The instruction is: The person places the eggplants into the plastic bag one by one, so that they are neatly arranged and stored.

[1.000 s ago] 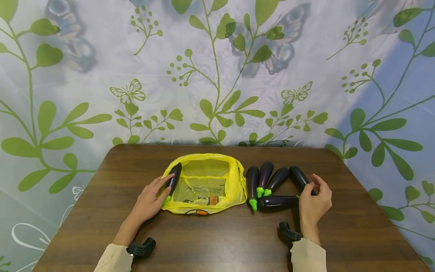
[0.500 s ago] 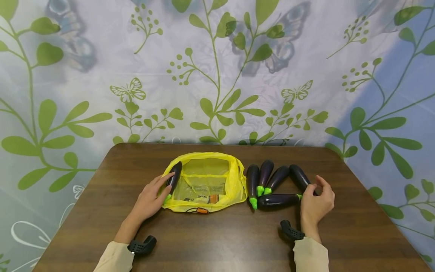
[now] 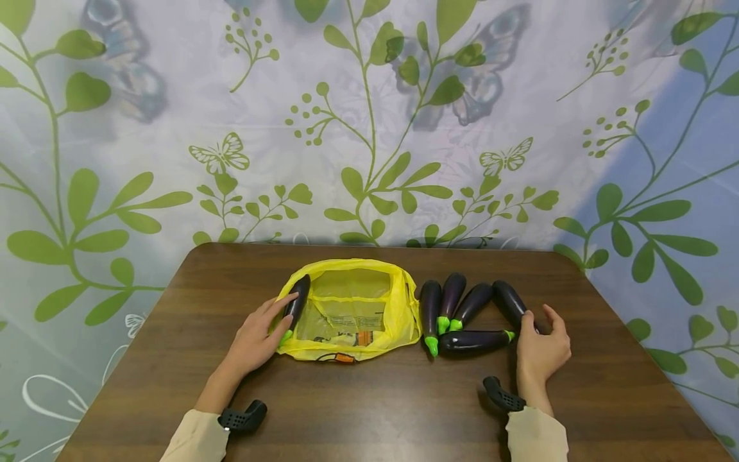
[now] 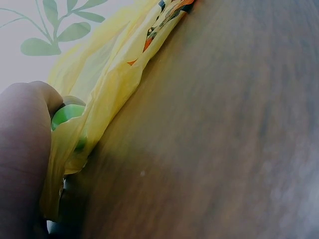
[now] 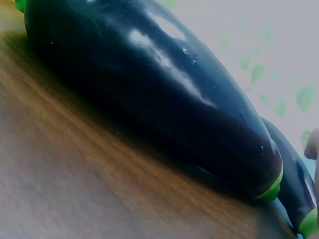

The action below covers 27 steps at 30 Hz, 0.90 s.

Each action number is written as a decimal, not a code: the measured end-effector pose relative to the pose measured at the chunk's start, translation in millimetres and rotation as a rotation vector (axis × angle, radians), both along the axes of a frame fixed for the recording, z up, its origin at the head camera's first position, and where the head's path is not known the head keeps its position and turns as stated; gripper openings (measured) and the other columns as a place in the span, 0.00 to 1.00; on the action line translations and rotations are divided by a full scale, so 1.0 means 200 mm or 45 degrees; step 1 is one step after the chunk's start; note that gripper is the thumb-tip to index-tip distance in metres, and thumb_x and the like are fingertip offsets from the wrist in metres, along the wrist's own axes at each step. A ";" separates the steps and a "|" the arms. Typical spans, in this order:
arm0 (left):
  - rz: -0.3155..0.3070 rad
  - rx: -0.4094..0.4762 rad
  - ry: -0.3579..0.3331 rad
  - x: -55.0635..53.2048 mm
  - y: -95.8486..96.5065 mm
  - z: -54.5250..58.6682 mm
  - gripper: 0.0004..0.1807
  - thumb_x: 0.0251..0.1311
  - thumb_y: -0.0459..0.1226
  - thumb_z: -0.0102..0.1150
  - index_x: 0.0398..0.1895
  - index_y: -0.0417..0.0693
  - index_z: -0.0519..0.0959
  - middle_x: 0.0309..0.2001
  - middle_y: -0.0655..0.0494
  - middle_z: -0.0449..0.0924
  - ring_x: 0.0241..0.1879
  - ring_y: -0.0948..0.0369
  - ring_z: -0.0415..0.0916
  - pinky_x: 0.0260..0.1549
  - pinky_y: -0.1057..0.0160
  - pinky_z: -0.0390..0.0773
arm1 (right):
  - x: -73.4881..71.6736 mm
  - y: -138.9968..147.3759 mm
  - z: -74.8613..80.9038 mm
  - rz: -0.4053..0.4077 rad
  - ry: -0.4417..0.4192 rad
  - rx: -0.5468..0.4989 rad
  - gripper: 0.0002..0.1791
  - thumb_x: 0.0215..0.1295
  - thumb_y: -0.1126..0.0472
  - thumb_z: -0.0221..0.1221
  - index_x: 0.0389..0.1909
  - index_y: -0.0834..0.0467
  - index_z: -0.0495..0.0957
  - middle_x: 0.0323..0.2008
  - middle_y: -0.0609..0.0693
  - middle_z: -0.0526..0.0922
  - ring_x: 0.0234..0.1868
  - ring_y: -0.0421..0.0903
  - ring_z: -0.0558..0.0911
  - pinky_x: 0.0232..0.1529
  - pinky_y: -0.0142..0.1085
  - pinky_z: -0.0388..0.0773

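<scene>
My left hand (image 3: 254,337) reaches over the left rim of an opened yellow plastic bag (image 3: 405,314) and holds a dark eggplant (image 3: 301,301) inside it. In the left wrist view the thumb (image 4: 25,139) curves over the green stem end (image 4: 67,115) beside the bag's hem. On the right, my right hand (image 3: 543,353) is at the lower end of a slanting eggplant (image 3: 508,301), thumb near its skin, fingers loosely bent and spread. A lying eggplant (image 3: 473,342) has its stem toward this hand; it fills much of the right wrist view.
Several eggplants lie between the bag and my right hand, among them an upright-pointing one (image 3: 430,314) close beside the bag. All rest on a brown wooden table (image 3: 375,410). A leaf-patterned cloth backdrop (image 3: 369,128) hangs behind the table's far edge.
My right hand has shifted slightly right and its fingers have spread, showing more of the lying eggplant's green stem. My left hand, the bag and the eggplants look the same.
</scene>
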State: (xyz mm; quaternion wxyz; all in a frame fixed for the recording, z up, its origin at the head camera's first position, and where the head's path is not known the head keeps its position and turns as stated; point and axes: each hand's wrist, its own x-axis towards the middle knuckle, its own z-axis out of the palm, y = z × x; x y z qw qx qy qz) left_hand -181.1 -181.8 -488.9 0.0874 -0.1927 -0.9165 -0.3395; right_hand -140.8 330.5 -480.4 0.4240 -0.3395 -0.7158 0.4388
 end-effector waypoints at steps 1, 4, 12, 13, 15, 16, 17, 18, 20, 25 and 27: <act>-0.001 0.000 -0.001 0.00 0.00 0.00 0.26 0.80 0.46 0.49 0.78 0.63 0.66 0.72 0.40 0.69 0.66 0.35 0.70 0.58 0.26 0.68 | 0.00 0.00 0.00 0.015 -0.018 0.003 0.22 0.64 0.56 0.66 0.58 0.57 0.85 0.58 0.59 0.85 0.63 0.62 0.77 0.68 0.53 0.65; 0.000 0.001 -0.003 0.00 0.00 0.00 0.26 0.79 0.46 0.49 0.78 0.63 0.66 0.72 0.40 0.69 0.66 0.34 0.70 0.59 0.26 0.68 | 0.01 0.01 0.00 0.054 -0.092 0.023 0.24 0.65 0.55 0.66 0.61 0.57 0.83 0.60 0.59 0.84 0.64 0.63 0.77 0.68 0.55 0.65; 0.002 0.007 -0.006 0.00 0.00 0.00 0.26 0.79 0.46 0.50 0.78 0.62 0.66 0.73 0.40 0.68 0.66 0.34 0.70 0.58 0.26 0.68 | 0.03 0.02 0.01 0.159 -0.353 0.075 0.30 0.68 0.44 0.62 0.66 0.55 0.79 0.59 0.61 0.84 0.58 0.66 0.79 0.55 0.61 0.69; 0.002 0.008 -0.005 0.00 0.00 0.00 0.26 0.79 0.46 0.50 0.78 0.62 0.66 0.73 0.40 0.68 0.66 0.34 0.70 0.58 0.26 0.68 | 0.03 0.02 0.01 0.168 -0.374 0.075 0.30 0.69 0.43 0.61 0.67 0.54 0.79 0.59 0.61 0.84 0.58 0.66 0.79 0.54 0.62 0.70; 0.001 0.010 -0.006 0.01 0.00 0.00 0.26 0.79 0.46 0.50 0.78 0.62 0.66 0.73 0.40 0.68 0.66 0.34 0.70 0.58 0.26 0.68 | 0.03 0.02 0.00 0.179 -0.403 0.077 0.31 0.69 0.42 0.60 0.67 0.53 0.78 0.59 0.60 0.84 0.59 0.66 0.78 0.53 0.63 0.70; 0.002 0.010 -0.007 0.01 0.00 0.00 0.26 0.79 0.46 0.50 0.78 0.62 0.66 0.73 0.40 0.68 0.66 0.34 0.70 0.58 0.26 0.68 | 0.03 0.02 0.00 0.183 -0.412 0.080 0.31 0.69 0.41 0.60 0.67 0.53 0.78 0.60 0.59 0.84 0.59 0.66 0.78 0.53 0.63 0.70; 0.002 0.010 -0.007 0.01 0.00 0.00 0.26 0.79 0.46 0.50 0.78 0.62 0.66 0.73 0.40 0.68 0.66 0.34 0.70 0.58 0.26 0.68 | 0.03 0.02 0.00 0.188 -0.420 0.085 0.31 0.70 0.41 0.59 0.67 0.52 0.78 0.60 0.59 0.83 0.59 0.67 0.78 0.53 0.63 0.70; 0.002 0.009 -0.007 0.01 0.00 0.00 0.26 0.79 0.46 0.50 0.78 0.62 0.66 0.73 0.40 0.68 0.66 0.34 0.70 0.58 0.26 0.68 | 0.03 0.03 0.00 0.194 -0.425 0.088 0.30 0.70 0.41 0.59 0.68 0.52 0.78 0.61 0.59 0.83 0.60 0.67 0.78 0.53 0.64 0.70; 0.002 0.006 -0.007 0.01 0.00 0.00 0.27 0.79 0.46 0.50 0.78 0.62 0.66 0.73 0.40 0.68 0.66 0.34 0.70 0.58 0.26 0.69 | 0.03 0.03 0.00 0.206 -0.434 0.096 0.30 0.70 0.41 0.58 0.68 0.51 0.78 0.61 0.58 0.83 0.60 0.68 0.78 0.53 0.64 0.70; 0.002 0.008 -0.011 0.00 0.00 0.01 0.26 0.79 0.46 0.50 0.78 0.62 0.66 0.73 0.40 0.68 0.66 0.34 0.71 0.57 0.26 0.69 | 0.03 0.03 0.00 0.242 -0.456 0.096 0.29 0.73 0.42 0.55 0.69 0.50 0.77 0.63 0.60 0.81 0.61 0.71 0.76 0.52 0.66 0.70; 0.001 0.009 -0.015 0.00 0.00 0.01 0.26 0.79 0.47 0.50 0.78 0.62 0.66 0.73 0.40 0.69 0.66 0.34 0.70 0.57 0.26 0.69 | 0.04 0.03 0.00 0.252 -0.467 0.093 0.29 0.74 0.43 0.54 0.70 0.50 0.77 0.64 0.62 0.80 0.61 0.71 0.76 0.52 0.67 0.70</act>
